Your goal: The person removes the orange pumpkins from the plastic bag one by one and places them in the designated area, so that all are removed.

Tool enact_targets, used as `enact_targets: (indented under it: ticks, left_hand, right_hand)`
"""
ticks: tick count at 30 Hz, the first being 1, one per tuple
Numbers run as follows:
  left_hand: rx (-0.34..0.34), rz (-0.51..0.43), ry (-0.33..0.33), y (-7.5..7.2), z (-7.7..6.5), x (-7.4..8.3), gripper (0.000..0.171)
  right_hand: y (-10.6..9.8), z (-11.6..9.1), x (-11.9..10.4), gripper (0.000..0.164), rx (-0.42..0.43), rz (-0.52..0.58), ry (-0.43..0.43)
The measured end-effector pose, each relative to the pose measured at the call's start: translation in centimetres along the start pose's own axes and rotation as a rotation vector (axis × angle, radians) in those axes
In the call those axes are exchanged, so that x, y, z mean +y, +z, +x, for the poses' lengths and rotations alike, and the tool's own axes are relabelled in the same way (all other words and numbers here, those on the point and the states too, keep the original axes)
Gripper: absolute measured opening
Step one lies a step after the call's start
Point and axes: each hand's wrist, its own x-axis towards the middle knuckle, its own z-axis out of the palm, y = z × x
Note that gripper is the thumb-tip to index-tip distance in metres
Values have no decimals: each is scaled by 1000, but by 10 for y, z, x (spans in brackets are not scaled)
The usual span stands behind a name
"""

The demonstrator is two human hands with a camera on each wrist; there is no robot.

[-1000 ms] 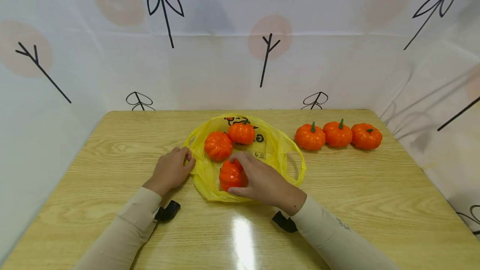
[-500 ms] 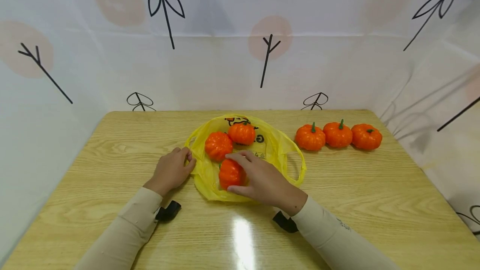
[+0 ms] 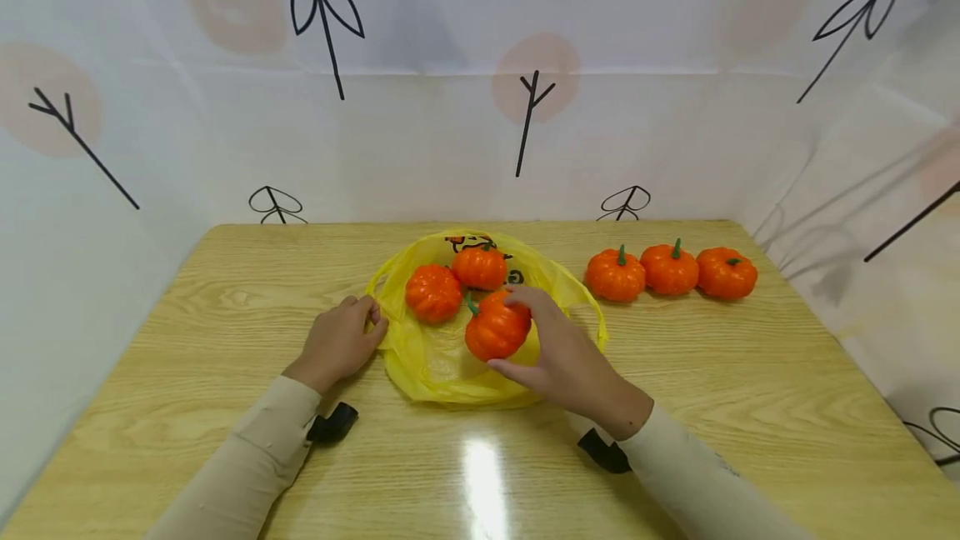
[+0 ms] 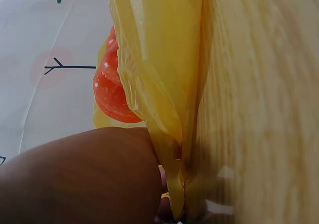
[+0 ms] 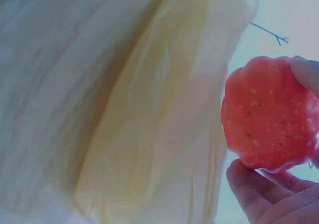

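My right hand point(image 3: 570, 361) grips a small orange pumpkin point(image 3: 497, 328) with a green stem, thumb and fingers on opposite sides of it, over the mouth of a yellow plastic bag point(image 3: 431, 377). In the right wrist view that pumpkin point(image 5: 269, 114) shows its ribbed, speckled underside beside the yellow bag wall point(image 5: 159, 114). Two more pumpkins lie inside the bag, one at the left point(image 3: 433, 294) and one at the back point(image 3: 480, 267). My left hand point(image 3: 343, 342) pinches the bag's left edge, its fingertips partly hidden; the left wrist view shows the gathered plastic point(image 4: 169, 114) running to it.
Three orange pumpkins stand in a row at the back right: a left one point(image 3: 615, 276), a middle one point(image 3: 670, 271) and a right one point(image 3: 726, 274). A bag handle loop point(image 3: 602, 327) sticks out toward them. Behind the wooden table point(image 3: 225, 298) hangs a patterned white cloth point(image 3: 420, 132).
My right hand has raised the pumpkin from the bag's near part and carried it to the right, tilting its stem upward. My left hand stays at the bag's edge.
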Motion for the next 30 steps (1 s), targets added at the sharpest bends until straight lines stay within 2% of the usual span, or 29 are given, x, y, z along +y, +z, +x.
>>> enact_targets:
  ticks: [6, 14, 23, 30]
  left_hand:
    - [-9, 2, -9, 1, 0, -2, 17]
    - [-3, 0, -5, 0, 0, -1, 17]
    - [2, 2, -2, -1, 0, 0, 17]
    - [3, 3, -5, 0, 0, 0, 16]
  right_hand:
    - [-14, -6, 9, 76, 69, -5, 23]
    - [-28, -13, 24, 86, 131, -72, 11]
    - [-42, -19, 34, 88, 137, -94, 108]
    - [-52, -22, 45, 85, 180, -107, 121]
